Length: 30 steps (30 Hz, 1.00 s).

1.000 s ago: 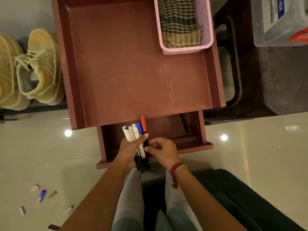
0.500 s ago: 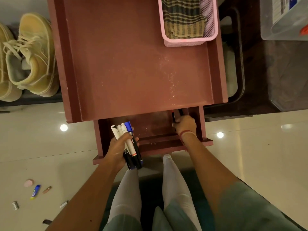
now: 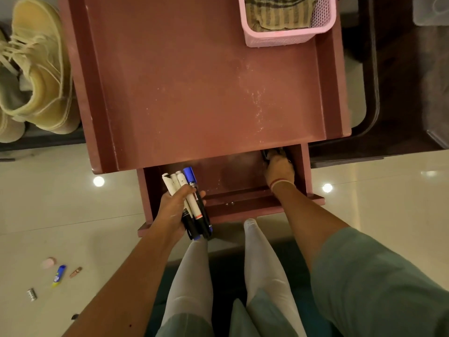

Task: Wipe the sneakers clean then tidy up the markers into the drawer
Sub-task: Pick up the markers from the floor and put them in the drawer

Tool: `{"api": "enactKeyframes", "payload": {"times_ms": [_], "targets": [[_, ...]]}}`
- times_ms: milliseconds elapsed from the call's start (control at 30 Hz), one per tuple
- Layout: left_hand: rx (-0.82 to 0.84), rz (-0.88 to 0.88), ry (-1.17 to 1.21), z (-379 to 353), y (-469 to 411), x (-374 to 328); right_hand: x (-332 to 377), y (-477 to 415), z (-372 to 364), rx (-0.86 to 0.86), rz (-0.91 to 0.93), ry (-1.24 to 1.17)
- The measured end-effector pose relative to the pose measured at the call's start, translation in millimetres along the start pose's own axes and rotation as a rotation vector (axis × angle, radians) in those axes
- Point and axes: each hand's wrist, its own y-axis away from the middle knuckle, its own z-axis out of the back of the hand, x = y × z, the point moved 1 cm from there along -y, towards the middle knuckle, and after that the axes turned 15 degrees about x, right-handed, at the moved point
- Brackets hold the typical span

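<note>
Since a second ago the right hand [image 3: 279, 170] has left the bundle and reached to the far right corner of the open drawer [image 3: 243, 207], and the red marker it was pinching is gone from the bundle. Its fingertips lie under the edge of the table top [image 3: 194, 93], beside a dark object [image 3: 266, 154]; whether they hold it or lie loose I cannot tell. A red thread [image 3: 279, 183] circles that wrist. The left hand [image 3: 173, 210] hovers over the drawer's near left corner, fingers and thumb curled round the markers [image 3: 180, 183]: white and blue caps stick out beyond the fingers, dark ends poke out on the near side. Far to the left of those fingers the sneakers [image 3: 41, 76] sit side by side. Well beyond the right fingers, a pink basket [image 3: 279, 40] on the table top holds a striped cloth [image 3: 277, 13].
</note>
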Motion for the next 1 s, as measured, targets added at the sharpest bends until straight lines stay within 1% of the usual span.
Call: {"api": "enactKeyframes", "payload": {"times_ms": [67, 200, 300, 400, 467, 500, 533, 567, 600, 633, 700, 733, 767, 833, 867, 933, 1000], "targets": [[-0.003, -0.008, -0.006, 0, 0, -1, -3, 0, 3, -0.014, -0.064, -0.016], [-0.008, -0.012, 0.006, 0, -1, -2, -1, 1, 7, -0.021, -0.120, 0.086], [0.004, -0.002, 0.002, 0, 1, -3, 2, 4, 10, -0.034, -0.157, 0.064], [0.014, 0.002, -0.018, -1, 3, -5, 7, 19, 19, -0.078, -0.188, -0.114], [0.017, 0.009, -0.011, -3, 6, -6, 22, 44, 27, -0.079, -0.109, -0.371], [0.013, 0.018, 0.001, -5, 7, -7, 34, 61, 28, -0.031, -0.011, -0.501], [0.006, 0.027, 0.011, -7, 8, -7, 47, 83, 27, 0.063, 0.101, -0.620], [0.000, 0.036, 0.020, -10, 9, -7, 61, 107, 24, 0.197, 0.179, -0.715], [0.002, 0.044, 0.030, -12, 9, -7, 73, 128, 20, 0.327, 0.228, -0.787], [0.013, 0.047, 0.038, -15, 9, -7, 81, 143, 13, 0.404, 0.253, -0.817], [0.032, 0.046, 0.043, -16, 8, -5, 87, 153, 1, 0.410, 0.245, -0.789], [0.037, 0.045, 0.050, -15, 8, -4, 87, 153, -1, 0.401, 0.217, -0.816], [0.045, 0.044, 0.066, -15, 8, -4, 86, 150, -2, 0.423, 0.176, -0.907], [0.073, 0.032, 0.089, -12, 7, -3, 83, 145, -4, 0.525, 0.109, -1.143], [0.085, 0.030, 0.083, -12, 7, -2, 82, 144, -3, 0.557, 0.105, -1.201], [0.091, 0.034, 0.061, -12, 8, -1, 81, 144, -1, 0.592, 0.120, -1.196], [0.085, 0.035, 0.042, -13, 9, 1, 79, 147, 5, 0.592, 0.127, -1.122]]}}
